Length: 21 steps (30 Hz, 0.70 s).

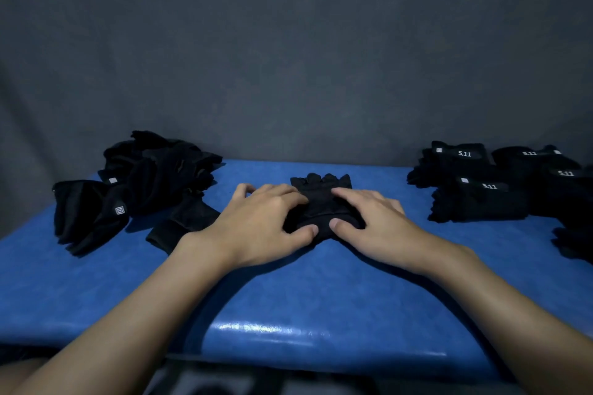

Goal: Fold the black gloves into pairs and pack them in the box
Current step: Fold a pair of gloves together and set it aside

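The grey backdrop [288,42] closes off the far edge of the blue table [321,298]. The table's near edge runs across the bottom of the view, with the forearms crossing it. Bare surface lies between the near edge and the hands, and in strips on either side of the centre.

At far left sits the loose pile of black gloves [154,170], reaching the left table edge. One stray glove [183,224] lies just beside the left wrist. At far right, the folded pairs [481,199] marked "5.11" extend out of frame.

The centre glove [321,192] lies flat mid-table, fingers pointing away. The left hand [260,224] and right hand [375,221] rest on it, fingers extended and spread, thumbs pressing its near edge, nearly touching.
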Motion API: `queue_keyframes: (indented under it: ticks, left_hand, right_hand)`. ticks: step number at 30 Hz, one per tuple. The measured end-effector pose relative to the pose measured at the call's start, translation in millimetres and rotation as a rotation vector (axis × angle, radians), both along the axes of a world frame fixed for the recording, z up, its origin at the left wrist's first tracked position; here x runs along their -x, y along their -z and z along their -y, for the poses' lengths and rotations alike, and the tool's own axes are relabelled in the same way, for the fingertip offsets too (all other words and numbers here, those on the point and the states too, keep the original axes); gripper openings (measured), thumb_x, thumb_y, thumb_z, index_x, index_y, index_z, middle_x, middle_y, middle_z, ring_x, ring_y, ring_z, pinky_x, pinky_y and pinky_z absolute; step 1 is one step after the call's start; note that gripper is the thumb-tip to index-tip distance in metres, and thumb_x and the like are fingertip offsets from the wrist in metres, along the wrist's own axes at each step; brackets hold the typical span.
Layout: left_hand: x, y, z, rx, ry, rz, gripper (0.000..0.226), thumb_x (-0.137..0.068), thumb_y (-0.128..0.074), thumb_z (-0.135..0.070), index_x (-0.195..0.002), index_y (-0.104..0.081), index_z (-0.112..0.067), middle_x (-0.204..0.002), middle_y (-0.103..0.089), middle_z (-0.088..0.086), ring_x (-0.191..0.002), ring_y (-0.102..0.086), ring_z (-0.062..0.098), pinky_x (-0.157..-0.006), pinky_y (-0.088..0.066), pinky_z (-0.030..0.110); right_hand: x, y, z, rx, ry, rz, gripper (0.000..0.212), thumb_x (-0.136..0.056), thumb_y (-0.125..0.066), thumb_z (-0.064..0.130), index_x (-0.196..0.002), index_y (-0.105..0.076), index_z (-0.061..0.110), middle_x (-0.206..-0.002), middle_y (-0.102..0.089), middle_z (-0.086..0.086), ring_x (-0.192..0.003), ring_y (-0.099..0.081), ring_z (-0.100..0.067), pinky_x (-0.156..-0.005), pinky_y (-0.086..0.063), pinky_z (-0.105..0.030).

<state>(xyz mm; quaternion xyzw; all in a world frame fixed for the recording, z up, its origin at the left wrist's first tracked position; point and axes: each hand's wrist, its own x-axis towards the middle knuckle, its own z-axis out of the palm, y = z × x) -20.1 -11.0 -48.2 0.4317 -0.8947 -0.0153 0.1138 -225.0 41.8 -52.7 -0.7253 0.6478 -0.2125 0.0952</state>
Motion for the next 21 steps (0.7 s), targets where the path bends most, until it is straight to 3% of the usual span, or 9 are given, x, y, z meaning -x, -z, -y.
queue_keyframes:
  ticks: [7, 11, 16, 21]
  left_hand:
    - [-19, -15, -9, 0.018, -0.007, -0.121, 0.054, -0.082, -0.035, -0.069, -0.122, -0.056, -0.041, -0.123, -0.054, -0.023, -0.123, -0.044, 0.002, -0.105, -0.029, 0.040]
    - [-59, -25, -8, 0.030, -0.018, -0.192, 0.048, -0.087, -0.041, -0.062, -0.119, -0.063, -0.034, -0.121, -0.059, -0.022, -0.120, -0.052, 0.004, -0.106, -0.038, 0.040]
    - [-107, -28, -11, 0.011, -0.064, -0.262, 0.024, -0.095, -0.061, -0.027, -0.118, -0.067, -0.025, -0.117, -0.063, -0.016, -0.111, -0.059, 0.004, -0.100, -0.044, 0.023]
    - [-129, -28, -19, -0.044, -0.038, -0.160, 0.027, -0.090, -0.068, -0.031, -0.118, -0.068, -0.030, -0.115, -0.063, -0.018, -0.110, -0.057, 0.000, -0.099, -0.046, 0.029]
  right_hand:
    - [-7, -3, -2, 0.197, -0.040, 0.011, 0.043, -0.093, -0.056, 0.041, -0.135, -0.050, 0.034, -0.132, -0.047, 0.023, -0.132, -0.026, -0.001, -0.103, -0.014, -0.027]
    - [-24, -12, -8, 0.300, -0.138, -0.025, 0.032, -0.091, -0.060, 0.038, -0.123, -0.059, 0.034, -0.118, -0.050, 0.030, -0.125, -0.031, 0.002, -0.100, -0.013, -0.023]
    - [-63, -18, -8, 0.304, -0.262, 0.005, 0.035, -0.085, -0.063, 0.047, -0.118, -0.062, 0.035, -0.111, -0.057, 0.025, -0.117, -0.036, 0.004, -0.101, -0.014, -0.020]
    - [-106, -19, -1, 0.247, -0.369, -0.035, 0.042, -0.082, -0.067, 0.054, -0.120, -0.059, 0.039, -0.114, -0.055, 0.025, -0.114, -0.036, 0.003, -0.101, -0.017, -0.028]
